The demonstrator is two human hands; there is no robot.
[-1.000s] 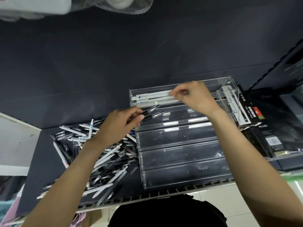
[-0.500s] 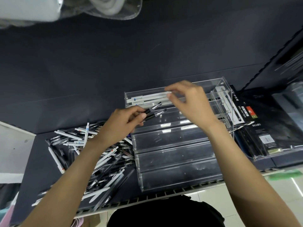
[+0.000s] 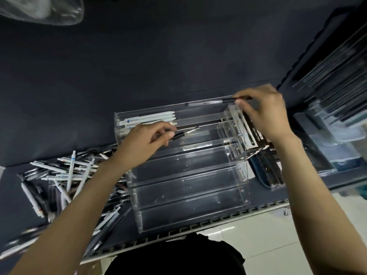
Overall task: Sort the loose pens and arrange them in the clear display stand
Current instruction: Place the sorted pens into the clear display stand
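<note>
In the head view, the clear display stand (image 3: 186,175) sits in the middle of the frame on a dark surface (image 3: 35,205), with its stepped rows rising toward the top of the picture. The top row already holds a few white pens (image 3: 151,119) at its left end; the lower rows look empty. The heap of loose pens (image 3: 65,175) lies at the left of the frame, just beside the stand.

The left hand (image 3: 143,143) is over the second row from the top, and its fingers (image 3: 168,134) pinch one or two dark pens (image 3: 183,133) whose tips point to the right. The right hand (image 3: 266,116) is at the upper right corner of the stand. Its fingers (image 3: 241,105) pinch the end of a clear pen with black grip (image 3: 218,101), which lies along the back edge of the stand; whether it rests on the edge or is just above it, I cannot tell.

I judge that the step in hand is placing sorted pens, and the task is only at its beginning. The next move probably calls for lowering the clear pen level into a row, parallel to the white ones, and then laying the dark pens in their own row.

At the right of the frame are dark boxes (image 3: 258,135) of stationery, touching the side of the stand.
</note>
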